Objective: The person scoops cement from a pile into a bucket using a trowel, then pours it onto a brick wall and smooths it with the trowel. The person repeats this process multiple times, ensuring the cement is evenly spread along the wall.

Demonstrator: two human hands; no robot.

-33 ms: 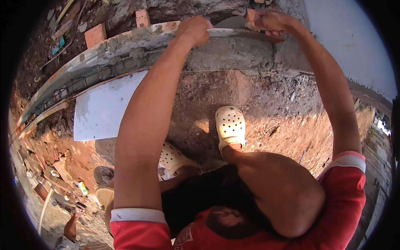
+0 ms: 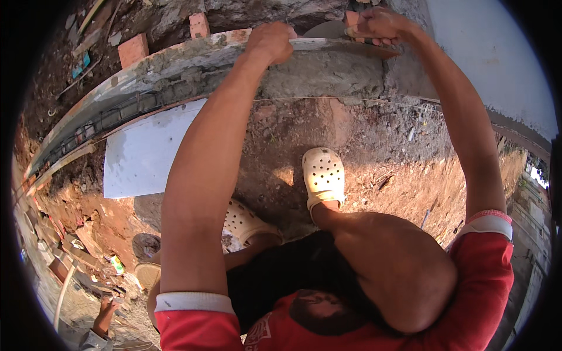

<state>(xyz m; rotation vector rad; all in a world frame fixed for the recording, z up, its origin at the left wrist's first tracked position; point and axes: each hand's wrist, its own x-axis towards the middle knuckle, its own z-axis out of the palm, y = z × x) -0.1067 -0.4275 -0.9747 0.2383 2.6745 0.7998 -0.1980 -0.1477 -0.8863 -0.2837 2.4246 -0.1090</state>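
My left hand [image 2: 270,42] is closed over the top edge of a long, mortar-smeared board [image 2: 219,42], its fingertips hidden on the far side. To its right, my right hand [image 2: 383,26] is wrapped round the handle of a trowel. The trowel's grey rounded blade [image 2: 325,29] points left and lies along the far side of the edge. Behind my right fingers stands a reddish brick [image 2: 351,19], partly covered. Below both hands runs a rough grey band of mortar or concrete [image 2: 325,75].
Two orange bricks [image 2: 134,50] [image 2: 199,26] stand along the board's far side. Steel bars [image 2: 120,114] lie in the trench at left, beside a white sheet [image 2: 149,152]. A taut string [image 2: 316,98] crosses ahead of my clogs [image 2: 324,175]. A pale wall [image 2: 492,52] rises at right.
My right hand has shifted very slightly away from me with the trowel. My left hand has barely moved and keeps its place on the board.
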